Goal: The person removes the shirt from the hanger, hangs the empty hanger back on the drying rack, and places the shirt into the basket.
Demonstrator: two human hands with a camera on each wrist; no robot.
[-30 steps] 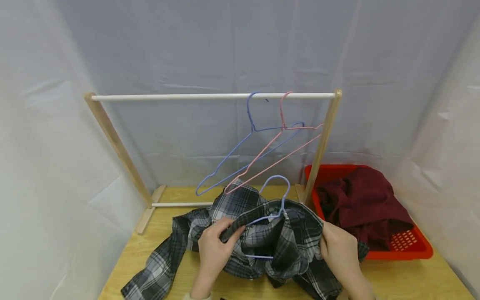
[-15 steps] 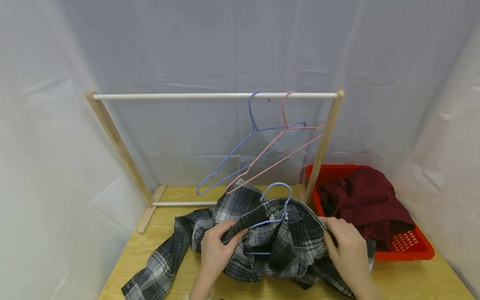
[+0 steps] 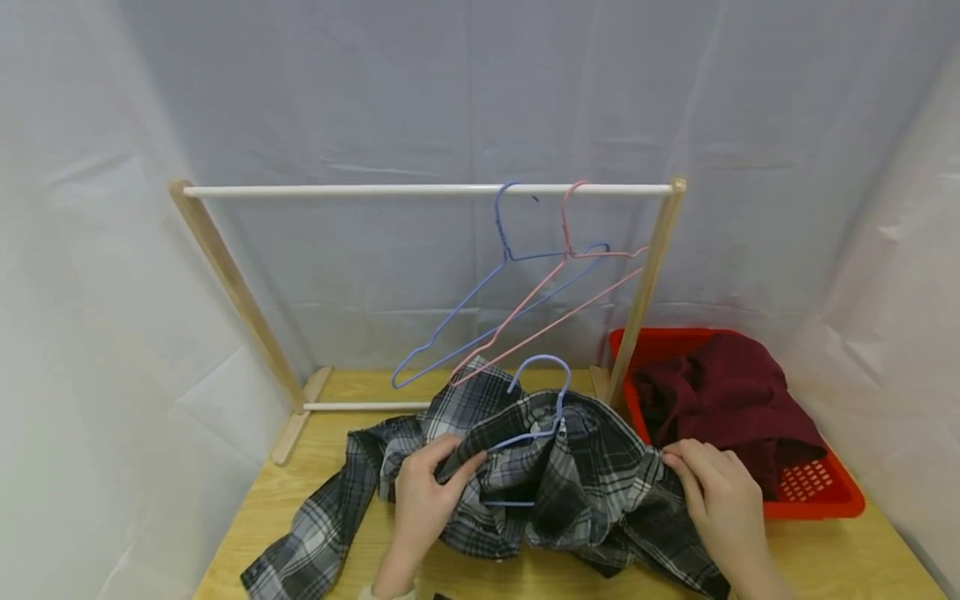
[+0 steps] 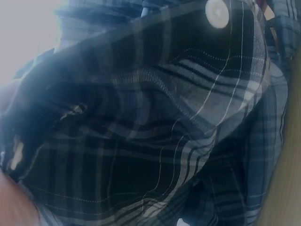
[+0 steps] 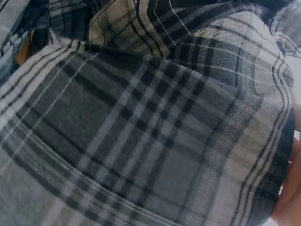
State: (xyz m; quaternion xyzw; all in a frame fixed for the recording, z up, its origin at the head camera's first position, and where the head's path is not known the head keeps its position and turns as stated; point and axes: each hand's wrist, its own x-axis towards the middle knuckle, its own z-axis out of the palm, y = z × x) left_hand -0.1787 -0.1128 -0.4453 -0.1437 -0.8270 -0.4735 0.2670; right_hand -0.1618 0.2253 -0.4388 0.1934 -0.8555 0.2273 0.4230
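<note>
A black, grey and white plaid shirt point(image 3: 592, 467) lies bunched on the table, one sleeve point(image 3: 318, 525) stretched toward the front left. Inside its collar area sits a light blue hanger point(image 3: 564, 392), its hook sticking up and part of its lower bar showing through the opening. My left hand point(image 3: 423, 496) pinches the shirt's edge left of the hook. At the shirt's right shoulder, my right hand point(image 3: 720, 500) pinches the fabric between thumb and fingers. Plaid cloth fills both wrist views; a white button point(image 4: 217, 13) shows in the left one.
Behind the shirt stands a rack with a white rail point(image 3: 360, 192) and wooden legs point(image 3: 240, 292). A blue hanger point(image 3: 465, 302) and a pink hanger point(image 3: 525, 302) hang from its right part. A red basket point(image 3: 817, 511) holding maroon cloth point(image 3: 742, 400) is at the right.
My right hand has moved outward to the right and regripped the shirt there, spreading its right shoulder. The light blue hanger's hook has shifted slightly left. My left hand keeps its hold.
</note>
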